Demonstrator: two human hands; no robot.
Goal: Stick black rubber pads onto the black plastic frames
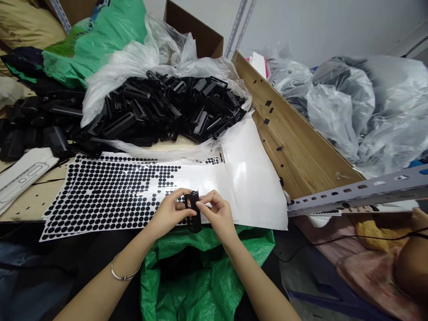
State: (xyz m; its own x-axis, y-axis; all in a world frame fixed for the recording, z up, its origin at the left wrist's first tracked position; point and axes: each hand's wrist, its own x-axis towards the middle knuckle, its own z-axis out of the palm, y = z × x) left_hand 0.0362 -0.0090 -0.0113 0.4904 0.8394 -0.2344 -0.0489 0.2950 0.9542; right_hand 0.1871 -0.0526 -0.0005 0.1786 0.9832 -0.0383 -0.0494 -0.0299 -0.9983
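Between my two hands is a small black plastic housing (194, 219), held upright over the front edge of the table. My left hand (170, 210) grips its left side with thumb and fingers. My right hand (217, 211) pinches at its upper right side; whether a small piece sits between those fingertips I cannot make out. Beneath and behind my hands lie white sheets of round black stickers (110, 196), with some dots gone toward the right. Farther back, a clear plastic bag (117, 67) lies open around a heap of similar black housings (140, 102).
Below the table edge hangs an open green sack (210, 272). More black parts (56, 138) and a white box with a line drawing (25, 174) lie left. A wooden board (294, 147) and metal rail (361, 189) bound the right side. Another person's arm (413, 263) shows far right.
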